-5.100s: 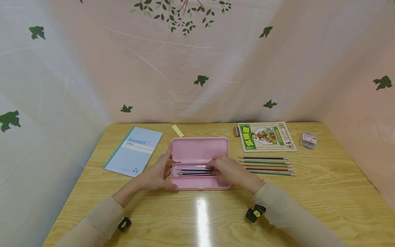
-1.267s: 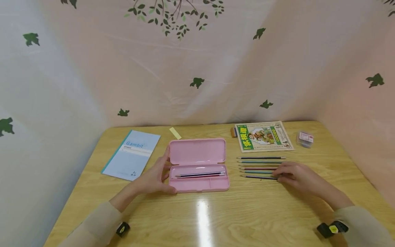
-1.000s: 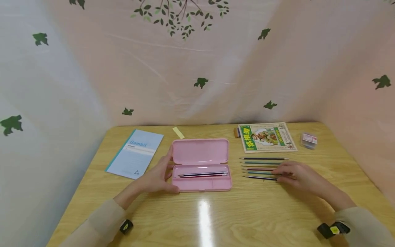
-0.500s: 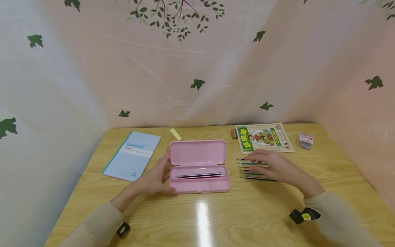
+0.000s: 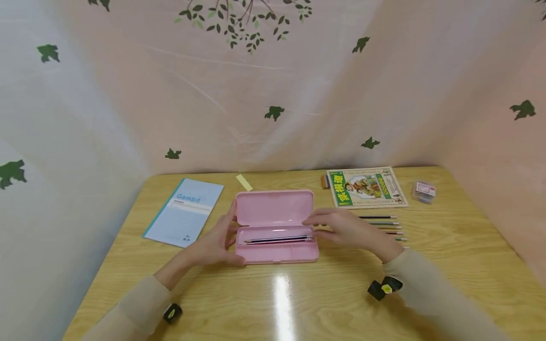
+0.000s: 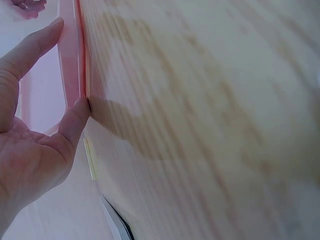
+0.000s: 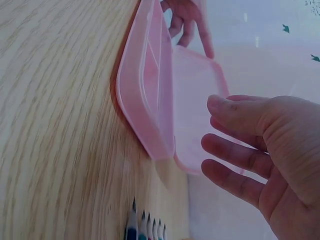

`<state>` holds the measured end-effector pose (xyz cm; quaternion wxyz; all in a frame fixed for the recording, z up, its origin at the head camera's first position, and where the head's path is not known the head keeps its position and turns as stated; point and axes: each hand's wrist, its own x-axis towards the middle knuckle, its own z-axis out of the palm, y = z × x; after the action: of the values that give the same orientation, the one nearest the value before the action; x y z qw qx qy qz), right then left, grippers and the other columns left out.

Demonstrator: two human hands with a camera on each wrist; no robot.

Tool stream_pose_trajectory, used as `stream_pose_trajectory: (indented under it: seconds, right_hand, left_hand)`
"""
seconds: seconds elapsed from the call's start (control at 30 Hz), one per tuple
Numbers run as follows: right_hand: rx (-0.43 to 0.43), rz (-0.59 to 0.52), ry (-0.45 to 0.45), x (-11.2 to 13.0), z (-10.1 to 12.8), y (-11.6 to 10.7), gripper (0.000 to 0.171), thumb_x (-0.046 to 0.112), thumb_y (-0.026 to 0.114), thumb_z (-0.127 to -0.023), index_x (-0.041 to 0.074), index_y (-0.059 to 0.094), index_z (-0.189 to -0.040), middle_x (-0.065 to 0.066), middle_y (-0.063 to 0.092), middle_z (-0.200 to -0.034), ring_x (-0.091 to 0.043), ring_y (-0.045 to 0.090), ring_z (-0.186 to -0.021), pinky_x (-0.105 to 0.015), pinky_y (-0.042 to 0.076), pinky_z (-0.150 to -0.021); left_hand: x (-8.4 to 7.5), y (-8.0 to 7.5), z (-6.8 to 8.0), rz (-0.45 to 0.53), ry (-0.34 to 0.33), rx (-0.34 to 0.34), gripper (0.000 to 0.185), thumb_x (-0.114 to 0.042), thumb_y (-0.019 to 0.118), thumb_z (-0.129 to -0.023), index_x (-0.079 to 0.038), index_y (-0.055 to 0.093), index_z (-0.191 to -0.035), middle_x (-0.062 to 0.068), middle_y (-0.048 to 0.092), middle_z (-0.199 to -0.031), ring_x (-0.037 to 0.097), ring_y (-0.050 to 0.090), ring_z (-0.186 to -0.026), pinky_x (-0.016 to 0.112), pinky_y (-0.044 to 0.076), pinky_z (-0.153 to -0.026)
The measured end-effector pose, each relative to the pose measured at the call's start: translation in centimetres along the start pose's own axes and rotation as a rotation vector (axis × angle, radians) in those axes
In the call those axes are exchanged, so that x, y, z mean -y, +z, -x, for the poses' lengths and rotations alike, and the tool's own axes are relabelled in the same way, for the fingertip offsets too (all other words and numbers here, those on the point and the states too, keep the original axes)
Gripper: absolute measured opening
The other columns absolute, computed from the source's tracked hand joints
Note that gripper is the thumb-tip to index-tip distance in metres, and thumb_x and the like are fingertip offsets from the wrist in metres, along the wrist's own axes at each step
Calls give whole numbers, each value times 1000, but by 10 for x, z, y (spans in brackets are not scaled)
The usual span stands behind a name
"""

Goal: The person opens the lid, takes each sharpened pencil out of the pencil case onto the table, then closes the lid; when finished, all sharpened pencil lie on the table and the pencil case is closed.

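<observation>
Leaf-print curtain [image 5: 273, 94] behind wooden table [image 5: 298, 293].

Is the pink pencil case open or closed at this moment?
Open. The pink pencil case has its lid folded back on the table, and dark pencils show in its tray.

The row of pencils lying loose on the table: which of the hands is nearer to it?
Right. The right hand hovers over the left ends of the loose pencils, beside the pink case. The left hand touches the case's far left end, the whole case between it and them.
</observation>
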<state>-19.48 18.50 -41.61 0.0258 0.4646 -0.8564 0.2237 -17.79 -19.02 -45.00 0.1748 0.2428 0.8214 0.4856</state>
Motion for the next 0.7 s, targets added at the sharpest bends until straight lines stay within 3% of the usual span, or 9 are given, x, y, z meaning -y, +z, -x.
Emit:
stream_pose_trajectory:
  seconds: [0.13,0.37,0.7]
  right_hand:
    - [9,19,-18,5,-12,7,27,11,76,-92,3,75,-117,-7,71,-113,-19,68,-102,-38,59,-87]
    - [27,-54,-13,7,-26,22,24,7,74,-92,4,76,-116,-7,73,-101,-16,68,-88,-29,59,-77]
    - [91,-35,45,13,-35,35,21,6,74,-93,9,78,-113,0,75,-105,-10,69,-97,-29,58,-87]
  left_hand:
    - [1,1,-2,0,19,5,145,-17,95,-70,-27,-18,-161,13,23,-155,34,41,-137,47,38,-114]
    - [2,1,0,16,30,10,144,-16,94,-71,-27,-18,-161,17,16,-158,37,39,-139,49,37,-114]
    - [1,1,-1,20,24,11,144,-15,94,-71,-28,-18,-161,18,18,-157,37,39,-140,48,36,-114]
